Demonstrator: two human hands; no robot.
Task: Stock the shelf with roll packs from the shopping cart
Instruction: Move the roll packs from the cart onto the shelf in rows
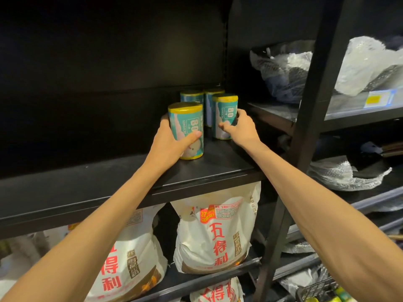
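— How many roll packs stand on the black shelf (209, 168)?

— Four, all upright, teal with yellow caps. The person's left hand (172, 142) curls round the nearest roll pack (186, 129), thumb across its front and fingers behind it. The right hand (242, 127) grips the second front pack (224, 115), fingers wrapped round its right side. Two rear packs (192, 97) stand just beyond the hands (the right one of them is half hidden behind the front pack).

— And under the arms?

— Two large white sacks with red characters on the shelf below: one sack (214, 232) sits under the right forearm, the other sack (128, 260) under the left. The top of a third peeks out lower still.

— Right of the right hand?

— A black upright post (305, 127), and past it crumpled clear plastic bags (285, 66) on side shelves; their number cannot be told.
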